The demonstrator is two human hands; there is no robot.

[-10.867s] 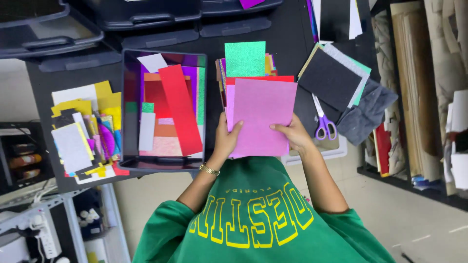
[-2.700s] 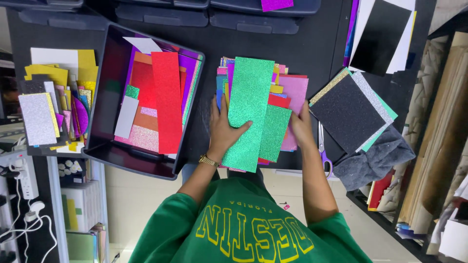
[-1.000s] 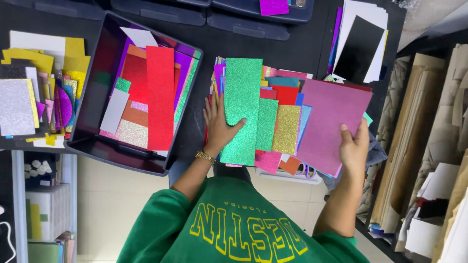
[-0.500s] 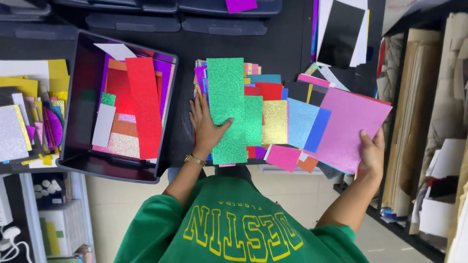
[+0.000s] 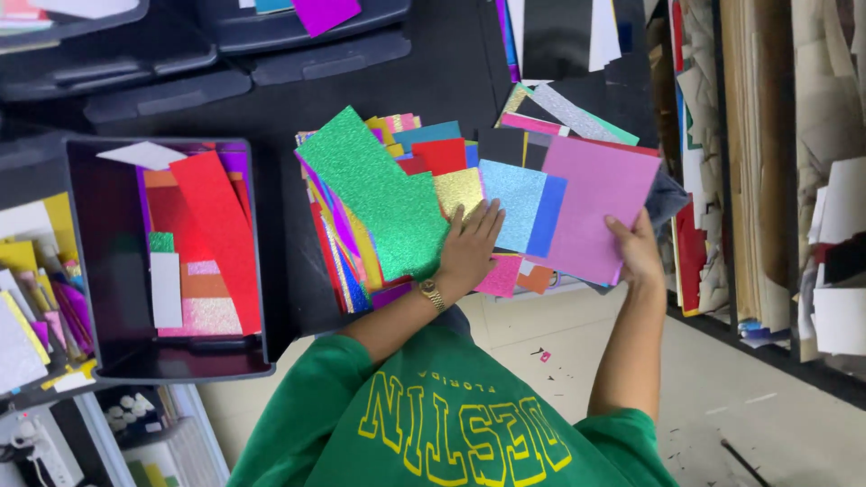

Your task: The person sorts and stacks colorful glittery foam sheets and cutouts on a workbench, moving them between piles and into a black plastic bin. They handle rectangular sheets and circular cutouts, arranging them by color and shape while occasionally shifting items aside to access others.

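Observation:
My left hand (image 5: 469, 245), with a gold watch on the wrist, lies flat with fingers spread on a fanned stack of coloured glitter sheets (image 5: 424, 171) on the black tabletop. A large green glitter sheet (image 5: 379, 194) lies tilted on top of the stack, just left of that hand. Gold (image 5: 458, 189) and light blue (image 5: 512, 203) sheets show under the fingertips. My right hand (image 5: 637, 252) grips the lower right corner of a large pink sheet (image 5: 595, 203), held at the right end of the fan.
A dark bin (image 5: 108, 261) on the left holds a red strip (image 5: 216, 234) and other paper scraps. More loose sheets lie at the far left (image 5: 36, 298). Dark trays (image 5: 298, 27) sit at the back. Shelves with upright boards (image 5: 767, 180) stand on the right.
My right hand has drawn the pink sheet out to the right, spreading the stack into a fan. The green glitter sheet has tilted. My left hand stays on the stack.

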